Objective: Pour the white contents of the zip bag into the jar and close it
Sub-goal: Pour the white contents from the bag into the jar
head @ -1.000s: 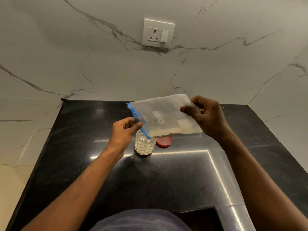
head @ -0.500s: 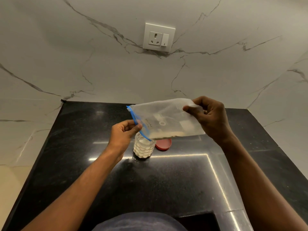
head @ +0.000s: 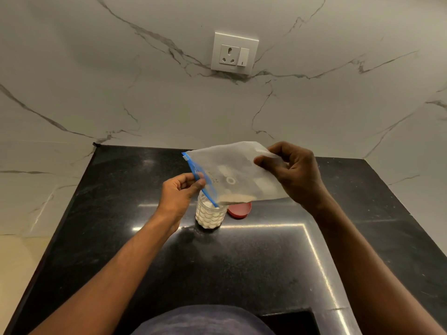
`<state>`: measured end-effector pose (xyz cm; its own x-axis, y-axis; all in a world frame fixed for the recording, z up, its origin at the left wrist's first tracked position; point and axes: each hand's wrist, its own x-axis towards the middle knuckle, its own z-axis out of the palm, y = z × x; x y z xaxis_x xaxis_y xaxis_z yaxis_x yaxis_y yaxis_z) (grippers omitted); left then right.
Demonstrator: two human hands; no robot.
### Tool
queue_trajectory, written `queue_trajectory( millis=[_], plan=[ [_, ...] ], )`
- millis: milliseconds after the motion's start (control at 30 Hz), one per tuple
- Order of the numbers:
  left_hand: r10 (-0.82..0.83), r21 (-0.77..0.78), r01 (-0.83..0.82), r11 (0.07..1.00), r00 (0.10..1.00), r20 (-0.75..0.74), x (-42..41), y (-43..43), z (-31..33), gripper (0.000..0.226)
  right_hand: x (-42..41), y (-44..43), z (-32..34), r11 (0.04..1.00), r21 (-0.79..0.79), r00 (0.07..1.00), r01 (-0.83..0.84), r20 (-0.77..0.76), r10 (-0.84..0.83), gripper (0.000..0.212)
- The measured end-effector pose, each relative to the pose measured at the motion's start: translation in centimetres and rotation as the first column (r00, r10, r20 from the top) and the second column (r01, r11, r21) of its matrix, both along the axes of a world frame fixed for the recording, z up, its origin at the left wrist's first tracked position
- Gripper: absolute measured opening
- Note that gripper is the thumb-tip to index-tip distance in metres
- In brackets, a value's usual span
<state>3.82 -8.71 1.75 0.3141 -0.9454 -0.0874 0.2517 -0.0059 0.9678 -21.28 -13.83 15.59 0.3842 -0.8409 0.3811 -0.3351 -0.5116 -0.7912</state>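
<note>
A clear zip bag (head: pixel 232 175) with a blue zip strip hangs tilted above a small ribbed glass jar (head: pixel 210 216). The bag's lower zip corner sits right over the jar's open mouth. White powder lies along the bag's bottom edge, and the jar is nearly full of white contents. My left hand (head: pixel 180 192) pinches the blue zip end. My right hand (head: pixel 297 175) grips the bag's far closed end, held higher. The red lid (head: pixel 239 210) lies flat on the counter just right of the jar, partly hidden by the bag.
The jar stands on a black polished stone counter (head: pixel 121 213) with a bright reflected light line across it. A marble wall with a white socket and switch plate (head: pixel 234 53) rises behind. A dark recess (head: pixel 287 321) sits at the near edge.
The bag has tipped a little further, its zip corner lower over the jar. The powder has slid toward that corner. Both hands keep their hold.
</note>
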Motion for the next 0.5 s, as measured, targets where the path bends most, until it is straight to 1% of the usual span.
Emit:
queue_trajectory(
  millis=[67, 133, 267, 367, 433, 467, 500],
  plan=[
    [-0.002, 0.001, 0.002, 1.0, 1.0, 0.006, 0.08, -0.02, -0.03, 0.016, -0.07, -0.11, 0.0, 1.0, 0.0, 1.0, 0.017, -0.004, -0.017, 0.006],
    [-0.018, -0.003, 0.018, 1.0, 1.0, -0.004, 0.17, -0.05, -0.04, 0.016, -0.2, -0.33, 0.13, 0.997, 0.0, 0.996, 0.072, 0.05, -0.072, 0.009],
    [-0.003, -0.001, 0.003, 1.0, 1.0, -0.028, 0.19, -0.13, -0.14, 0.017, 0.05, 0.04, 0.07, 0.995, 0.088, 0.992, 0.036, 0.117, -0.046, 0.01],
    [-0.001, 0.024, 0.002, 1.0, 0.999, -0.048, 0.02, -0.26, -0.39, 0.017, 0.27, 0.09, 0.06, 0.991, 0.106, 0.978, 0.082, 0.181, -0.1, 0.009],
    [0.009, 0.049, -0.006, 0.999, 0.998, -0.065, -0.02, -0.22, -0.6, 0.017, 0.44, 0.29, -0.23, 0.991, 0.124, 0.986, 0.05, 0.152, -0.069, 0.011],
    [0.016, 0.064, -0.011, 0.998, 0.997, -0.074, -0.03, -0.2, -0.69, 0.017, 0.35, 0.39, -0.45, 0.988, 0.15, 0.993, 0.021, 0.114, -0.039, 0.016],
    [0.024, 0.081, -0.017, 0.997, 0.996, -0.09, -0.01, -0.17, -0.75, 0.017, 0.05, 0.44, -0.7, 0.982, 0.187, 0.998, -0.002, 0.056, -0.008, 0.027]
  ],
)
